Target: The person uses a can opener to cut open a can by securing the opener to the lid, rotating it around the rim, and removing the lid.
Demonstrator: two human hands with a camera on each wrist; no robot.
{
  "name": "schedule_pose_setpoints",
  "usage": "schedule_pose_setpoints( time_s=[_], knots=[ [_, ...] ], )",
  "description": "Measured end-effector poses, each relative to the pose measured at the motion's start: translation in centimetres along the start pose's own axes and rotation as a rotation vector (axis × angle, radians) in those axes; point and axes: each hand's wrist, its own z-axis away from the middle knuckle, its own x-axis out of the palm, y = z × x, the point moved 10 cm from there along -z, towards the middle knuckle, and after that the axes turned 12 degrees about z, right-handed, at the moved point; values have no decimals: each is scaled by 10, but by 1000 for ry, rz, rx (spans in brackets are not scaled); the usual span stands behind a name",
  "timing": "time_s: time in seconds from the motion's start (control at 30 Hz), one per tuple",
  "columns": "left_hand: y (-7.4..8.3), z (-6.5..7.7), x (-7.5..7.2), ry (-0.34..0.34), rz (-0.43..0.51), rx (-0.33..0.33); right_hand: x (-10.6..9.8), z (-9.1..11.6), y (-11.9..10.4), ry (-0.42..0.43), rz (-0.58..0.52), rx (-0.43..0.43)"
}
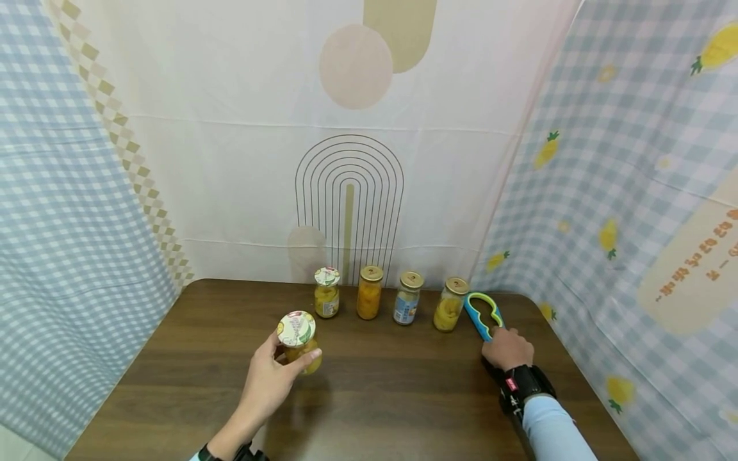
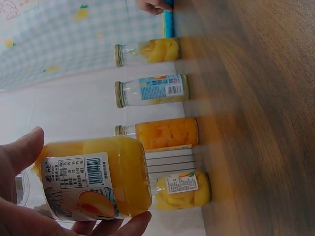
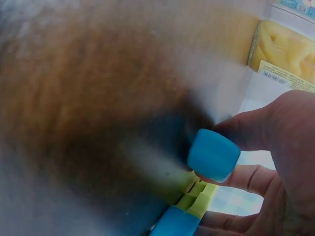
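My left hand (image 1: 268, 379) grips a glass jar of yellow fruit (image 1: 296, 330) with a white patterned lid, held tilted over the left-middle of the table. In the left wrist view, a label with a barcode and a peach picture faces the camera on this jar (image 2: 98, 179), thumb on one side and fingers on the other. At the right of the table, my right hand (image 1: 508, 349) grips a blue and green jar opener (image 1: 476, 319) by its near end. The right wrist view shows the opener's blue handle end (image 3: 214, 156) between thumb and fingers.
Along the table's back edge stand a small jar with a patterned lid (image 1: 327, 301), a jar of orange fruit (image 1: 369, 299), a blue-labelled jar (image 1: 407, 308) and a gold-lidded jar of yellow pieces (image 1: 447, 314). Cloths hang behind and at both sides of the wooden table (image 1: 392, 403).
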Motion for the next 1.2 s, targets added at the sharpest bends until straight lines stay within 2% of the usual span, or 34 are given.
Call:
schedule_pose_setpoints(
  time_s=[0.4, 0.6, 0.8, 1.0, 1.2],
  knots=[
    [-2, 0, 8, -3, 28, -24, 2, 7, 14, -5, -14, -25],
    [3, -4, 17, -23, 29, -7, -4, 15, 27, 16, -47, -19],
    [5, -4, 21, -12, 6, 15, -13, 26, 30, 31, -75, -3],
    [3, -5, 27, -48, 1, 24, -35, 38, 39, 99, -187, 47],
    [-2, -8, 37, -107, 102, 10, -73, 55, 31, 231, -287, 33]
  ],
)
